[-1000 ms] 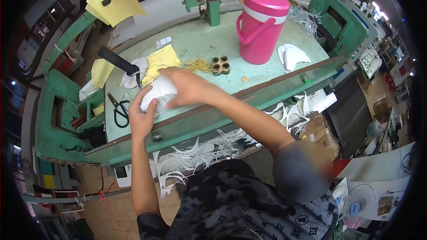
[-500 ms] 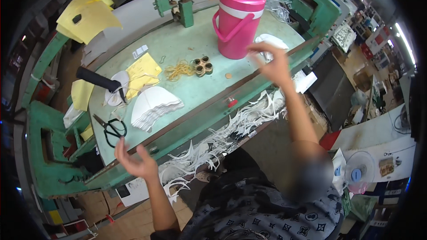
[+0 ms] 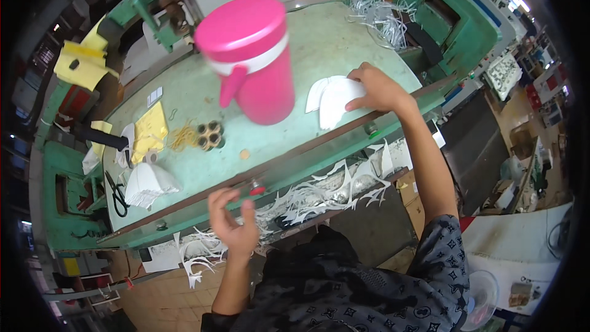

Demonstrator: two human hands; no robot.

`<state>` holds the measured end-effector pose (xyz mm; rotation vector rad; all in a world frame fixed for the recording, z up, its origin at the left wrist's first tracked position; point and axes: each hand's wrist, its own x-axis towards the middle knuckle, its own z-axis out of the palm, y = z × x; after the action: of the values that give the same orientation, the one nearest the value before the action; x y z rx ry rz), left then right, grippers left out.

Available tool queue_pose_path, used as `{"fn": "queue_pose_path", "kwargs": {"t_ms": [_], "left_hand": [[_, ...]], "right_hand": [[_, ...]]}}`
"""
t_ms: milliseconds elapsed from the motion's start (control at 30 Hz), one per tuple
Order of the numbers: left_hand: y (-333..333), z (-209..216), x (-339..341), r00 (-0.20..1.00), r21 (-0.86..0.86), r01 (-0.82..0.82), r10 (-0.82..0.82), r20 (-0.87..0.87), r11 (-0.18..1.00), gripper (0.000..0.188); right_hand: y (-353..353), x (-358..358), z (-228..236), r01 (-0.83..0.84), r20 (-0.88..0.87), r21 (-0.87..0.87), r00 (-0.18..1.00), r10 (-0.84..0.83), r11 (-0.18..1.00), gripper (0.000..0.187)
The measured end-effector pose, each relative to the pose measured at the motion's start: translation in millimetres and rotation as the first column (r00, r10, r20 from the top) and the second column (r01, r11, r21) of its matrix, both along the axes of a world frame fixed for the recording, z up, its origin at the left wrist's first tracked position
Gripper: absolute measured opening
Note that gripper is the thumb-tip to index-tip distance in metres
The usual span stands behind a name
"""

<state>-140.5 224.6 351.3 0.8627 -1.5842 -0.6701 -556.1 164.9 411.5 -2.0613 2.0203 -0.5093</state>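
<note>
My right hand (image 3: 380, 89) is at the right part of the green table, its thumb and fingers closed round the edge of a small stack of white rounded cut pieces (image 3: 335, 103). A second white piece (image 3: 315, 93) shows beside that stack, on its left. My left hand (image 3: 235, 221) hangs in front of the table's near edge, close to a red knob (image 3: 257, 190), with its fingers apart and loosely bent and nothing in them. A pink jug (image 3: 265, 80) with a white band stands upright between the cut pieces and the small tubes.
Leftward on the table (image 3: 209, 166) lie a taller white stack (image 3: 149, 185), black-handled scissors (image 3: 117, 197), yellow sheets (image 3: 149, 128), yellow bands (image 3: 182, 137) and several small tubes (image 3: 210, 136). White scraps (image 3: 332, 190) fill the trough along the front. Clear strips (image 3: 381, 18) lie far right.
My right hand has moved from in front of the jug onto the white cut pieces. My left hand has left the scissors' side. The view has swung right.
</note>
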Motion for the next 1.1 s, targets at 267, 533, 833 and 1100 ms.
{"fn": "queue_pose_path", "kwargs": {"t_ms": [267,533,833,1100], "left_hand": [[-42,68,-176,0.858,-0.186,0.302,-0.181,0.480,0.935,0.043],[31,7,-184,0.745,0.521,0.657,-0.368,-0.556,0.545,0.038],[52,-5,-112,0.979,0.369,-0.018,-0.060,0.196,0.929,0.042],[42,32,-19,0.961,0.275,0.235,-0.264,0.076,0.932,0.036]], "right_hand": [[79,7,-5,0.048,0.531,-0.351,0.833,0.156,0.935,0.054],[130,56,-51,0.088,0.808,-0.574,0.219,0.546,0.814,0.111],[143,147,-95,0.198,0.975,-0.118,-0.164,0.152,0.973,0.045],[147,226,-69,-0.214,0.975,0.093,-0.177,-0.133,0.972,0.055]]}}
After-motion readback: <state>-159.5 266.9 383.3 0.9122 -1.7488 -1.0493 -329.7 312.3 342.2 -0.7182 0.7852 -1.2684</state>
